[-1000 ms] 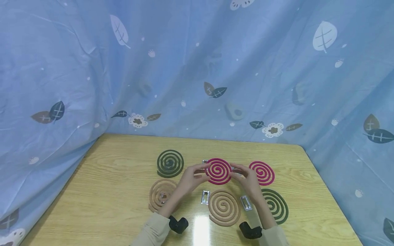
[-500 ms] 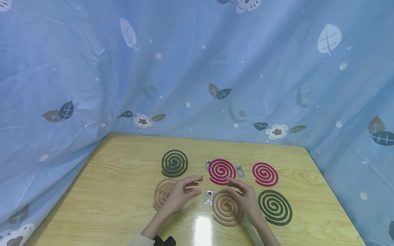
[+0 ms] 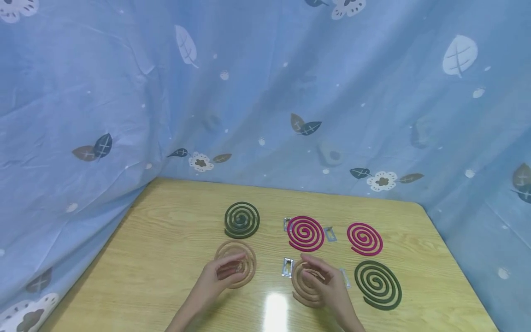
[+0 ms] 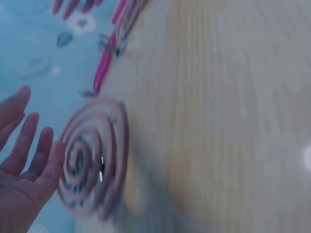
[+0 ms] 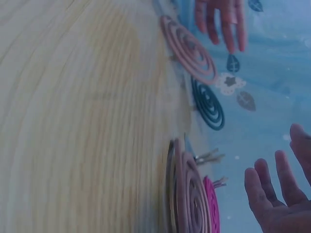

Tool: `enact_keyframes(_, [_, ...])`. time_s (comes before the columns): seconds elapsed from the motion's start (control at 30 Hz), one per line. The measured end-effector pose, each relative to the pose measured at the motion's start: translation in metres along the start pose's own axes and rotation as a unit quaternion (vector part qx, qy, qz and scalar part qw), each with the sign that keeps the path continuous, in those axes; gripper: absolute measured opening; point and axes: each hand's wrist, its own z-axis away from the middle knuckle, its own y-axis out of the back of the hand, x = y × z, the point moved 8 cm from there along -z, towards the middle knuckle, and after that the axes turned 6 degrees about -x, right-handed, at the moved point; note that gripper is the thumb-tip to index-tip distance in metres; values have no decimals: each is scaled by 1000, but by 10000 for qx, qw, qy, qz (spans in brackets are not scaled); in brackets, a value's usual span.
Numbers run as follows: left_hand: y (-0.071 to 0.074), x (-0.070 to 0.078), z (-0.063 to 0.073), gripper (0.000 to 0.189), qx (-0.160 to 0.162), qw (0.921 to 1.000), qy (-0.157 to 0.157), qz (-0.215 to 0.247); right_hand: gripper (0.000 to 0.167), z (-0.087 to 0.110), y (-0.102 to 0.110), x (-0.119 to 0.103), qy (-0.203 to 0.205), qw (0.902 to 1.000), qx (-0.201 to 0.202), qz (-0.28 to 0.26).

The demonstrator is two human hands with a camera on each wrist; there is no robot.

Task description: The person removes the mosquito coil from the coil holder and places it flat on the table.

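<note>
In the head view, my left hand [image 3: 220, 274] hovers over the left tan mosquito coil [image 3: 252, 269], its fingers loosely bent and nothing between them. The left wrist view shows those fingers relaxed and spread. My right hand [image 3: 327, 286] is above the middle tan coil [image 3: 304, 297], hiding part of it; the right wrist view shows that hand empty too. Beyond the hands lies a magenta coil [image 3: 305, 233], partly over a small metal stand [image 3: 286, 224]. Another metal stand [image 3: 288, 267] lies left of the middle tan coil.
A dark green coil [image 3: 242, 220] lies at the back left. On the right are a second magenta coil [image 3: 364, 238] and a second green coil [image 3: 377, 284]. More metal stands [image 3: 330, 234] lie between coils. A blue patterned curtain [image 3: 257, 92] surrounds the wooden table [image 3: 182, 207].
Both hands have let go of the middle magenta coil and drawn back toward the near side, moving apart. That coil now lies by itself. The head view has shifted slightly left.
</note>
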Motion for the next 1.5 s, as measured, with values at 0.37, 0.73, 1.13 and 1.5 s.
enact_keyframes(0.37, [42,-14,32,43,637,9978,92,-157,31,-10,-32,-7,671,9966,-198,-429])
enact_keyframes(0.73, [66,-28,43,40,947,9907,4,-981,32,-25,-77,5,315,9937,-1038,-271])
enact_keyframes(1.13, [72,-29,25,43,750,9895,49,-1238,42,-38,-90,29,-761,9936,-817,-172])
enact_keyframes(1.5, [66,-34,19,43,634,9908,126,-1187,44,-53,-101,31,-619,9952,-757,13])
